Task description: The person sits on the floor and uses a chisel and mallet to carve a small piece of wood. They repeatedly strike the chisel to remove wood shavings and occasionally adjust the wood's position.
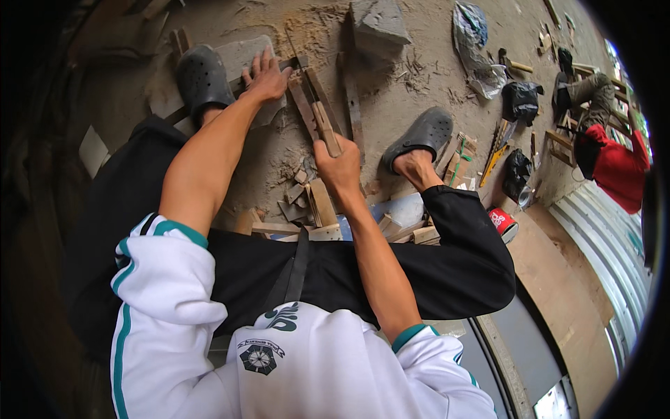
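My right hand [338, 164] is closed around the wooden handle of a hand saw [325, 126]. Its thin, narrow blade points away from me and crosses the end of a dark wooden strip [296, 63]. With fingers spread, my left hand [266, 78] presses down on that strip beside my left shoe. Beneath the strip lies a flat grey slab [241, 53]. Two more wooden strips [301, 105] lie on the dirt under and beside the saw. The blade's contact with the wood is too fine to make out.
A concrete block [380, 28] stands beyond the saw. Wood offcuts [321, 202] are piled between my legs. To the right are a hammer [520, 66], black plastic bags [522, 101], a yellow-edged handsaw [493, 162] and a red can [502, 222]. Another person in red [614, 167] sits at far right.
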Demonstrator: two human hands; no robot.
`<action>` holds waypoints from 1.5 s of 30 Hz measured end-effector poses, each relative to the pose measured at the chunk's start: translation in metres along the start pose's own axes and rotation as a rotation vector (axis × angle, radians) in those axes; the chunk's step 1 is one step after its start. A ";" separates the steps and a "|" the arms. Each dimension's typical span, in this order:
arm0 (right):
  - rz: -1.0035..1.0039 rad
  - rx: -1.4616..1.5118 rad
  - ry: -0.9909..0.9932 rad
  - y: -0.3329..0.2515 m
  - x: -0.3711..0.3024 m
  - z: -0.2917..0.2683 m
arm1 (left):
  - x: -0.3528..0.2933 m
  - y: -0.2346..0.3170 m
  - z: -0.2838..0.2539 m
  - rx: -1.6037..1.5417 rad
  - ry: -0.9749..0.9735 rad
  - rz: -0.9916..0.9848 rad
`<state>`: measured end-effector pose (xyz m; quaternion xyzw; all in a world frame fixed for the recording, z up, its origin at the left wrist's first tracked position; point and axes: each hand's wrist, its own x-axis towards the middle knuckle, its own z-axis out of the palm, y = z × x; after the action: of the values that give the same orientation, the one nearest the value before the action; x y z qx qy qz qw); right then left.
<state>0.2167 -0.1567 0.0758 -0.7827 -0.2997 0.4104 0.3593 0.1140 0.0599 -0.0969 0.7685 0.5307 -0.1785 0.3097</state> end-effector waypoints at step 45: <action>-0.059 -0.059 0.018 0.015 -0.019 0.010 | -0.004 0.001 0.007 -0.010 0.036 -0.023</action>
<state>0.2013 -0.1767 0.0680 -0.7873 -0.3315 0.3837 0.3508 0.1137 0.0523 -0.0993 0.7639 0.5459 -0.1656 0.3018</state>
